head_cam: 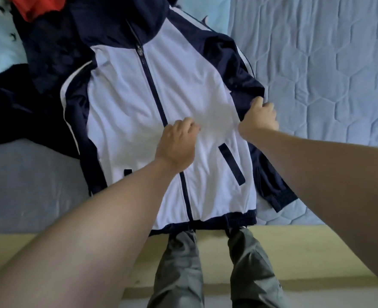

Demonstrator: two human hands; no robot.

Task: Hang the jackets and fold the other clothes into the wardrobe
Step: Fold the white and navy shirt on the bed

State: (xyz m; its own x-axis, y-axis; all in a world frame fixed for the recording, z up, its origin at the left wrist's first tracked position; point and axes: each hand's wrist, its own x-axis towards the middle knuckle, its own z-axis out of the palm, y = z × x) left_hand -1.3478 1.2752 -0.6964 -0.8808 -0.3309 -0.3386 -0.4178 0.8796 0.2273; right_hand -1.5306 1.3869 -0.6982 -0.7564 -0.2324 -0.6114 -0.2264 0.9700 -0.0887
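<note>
A white and navy zip-up jacket lies spread front-up on the bed, collar away from me, hem at the near edge. My left hand rests on the white chest panel right beside the dark zip, fingers bent down onto the cloth. My right hand grips the navy sleeve at the jacket's right side, fingers curled round the fabric. The left sleeve lies along the jacket's other side, partly under dark clothes.
A pile of dark navy clothes with a red garment lies at the far left. The pale blue quilted mattress spreads to the right. A wooden bed frame runs along the near edge, my legs against it.
</note>
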